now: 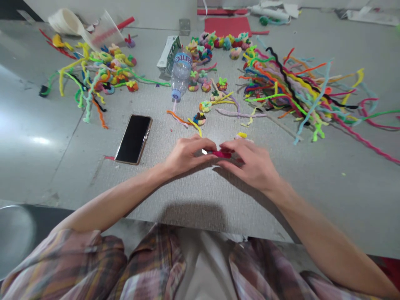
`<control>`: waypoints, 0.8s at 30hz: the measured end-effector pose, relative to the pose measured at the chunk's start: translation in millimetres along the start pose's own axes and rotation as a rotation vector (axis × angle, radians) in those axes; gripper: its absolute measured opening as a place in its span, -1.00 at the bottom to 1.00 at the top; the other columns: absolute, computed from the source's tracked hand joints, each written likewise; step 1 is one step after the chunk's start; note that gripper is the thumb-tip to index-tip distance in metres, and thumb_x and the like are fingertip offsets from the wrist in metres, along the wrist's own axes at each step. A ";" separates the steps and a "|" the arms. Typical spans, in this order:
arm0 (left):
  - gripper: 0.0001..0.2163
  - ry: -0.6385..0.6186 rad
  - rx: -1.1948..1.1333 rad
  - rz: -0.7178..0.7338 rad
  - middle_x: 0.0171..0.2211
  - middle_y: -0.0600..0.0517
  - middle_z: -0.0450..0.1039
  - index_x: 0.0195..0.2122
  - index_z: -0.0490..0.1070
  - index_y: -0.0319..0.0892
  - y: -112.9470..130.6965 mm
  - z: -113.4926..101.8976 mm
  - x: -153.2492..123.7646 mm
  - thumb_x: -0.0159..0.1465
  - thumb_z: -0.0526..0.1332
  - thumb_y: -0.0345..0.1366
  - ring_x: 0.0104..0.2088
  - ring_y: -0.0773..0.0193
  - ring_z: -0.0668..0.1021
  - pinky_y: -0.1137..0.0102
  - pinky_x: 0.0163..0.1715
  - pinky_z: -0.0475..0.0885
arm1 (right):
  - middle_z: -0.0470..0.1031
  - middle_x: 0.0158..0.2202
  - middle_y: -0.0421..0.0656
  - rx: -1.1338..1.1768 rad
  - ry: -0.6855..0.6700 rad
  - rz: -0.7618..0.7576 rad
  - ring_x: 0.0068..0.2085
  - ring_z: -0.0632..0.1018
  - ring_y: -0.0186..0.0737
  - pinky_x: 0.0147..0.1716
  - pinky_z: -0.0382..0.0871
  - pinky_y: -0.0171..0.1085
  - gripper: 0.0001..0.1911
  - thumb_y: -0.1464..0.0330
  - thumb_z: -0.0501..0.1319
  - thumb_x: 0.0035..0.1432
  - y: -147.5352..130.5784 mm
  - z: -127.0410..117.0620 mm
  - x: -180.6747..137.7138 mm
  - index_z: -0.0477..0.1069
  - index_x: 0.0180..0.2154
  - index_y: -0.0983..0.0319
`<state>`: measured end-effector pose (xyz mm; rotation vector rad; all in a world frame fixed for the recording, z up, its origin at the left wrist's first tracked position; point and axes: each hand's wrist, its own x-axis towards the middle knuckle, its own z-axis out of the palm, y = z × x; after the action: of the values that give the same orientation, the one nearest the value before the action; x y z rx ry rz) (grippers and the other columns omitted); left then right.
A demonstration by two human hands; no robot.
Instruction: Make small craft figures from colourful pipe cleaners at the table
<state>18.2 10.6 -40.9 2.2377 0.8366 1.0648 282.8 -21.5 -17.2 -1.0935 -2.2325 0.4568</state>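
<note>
Between my two hands, low over the table's front half, is a short magenta pipe cleaner, bent or coiled small. My left hand pinches its left end, with a small white bit showing by the fingers. The fingers of my right hand are closed round its right side, and its exact shape is partly hidden. Just beyond my right hand lies a small piece with a yellow tip. Past my left fingertips are a yellow pipe cleaner and a small multicoloured pipe-cleaner ball.
A phone lies left of my left hand. Farther back are a plastic bottle on its side, a small carton and several finished pipe-cleaner pieces. Loose pipe cleaners heap at right; more coloured pieces lie left near cups.
</note>
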 end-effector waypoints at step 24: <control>-0.72 -0.083 0.281 0.181 -0.37 0.03 0.66 -0.20 0.58 -0.11 7.9 3.6 2.9 0.65 0.18 -0.21 -0.33 0.24 0.67 0.22 -0.09 0.53 | 0.73 -0.15 -0.06 -0.135 -0.004 -0.090 -0.13 0.68 -0.02 -0.13 0.49 -0.07 -0.81 0.20 0.23 0.64 -7.0 4.3 1.3 0.58 -0.01 0.12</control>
<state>25.0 6.7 -36.2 2.6165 0.8019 0.9757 275.3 -24.8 -16.3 -1.0543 -2.3335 0.2738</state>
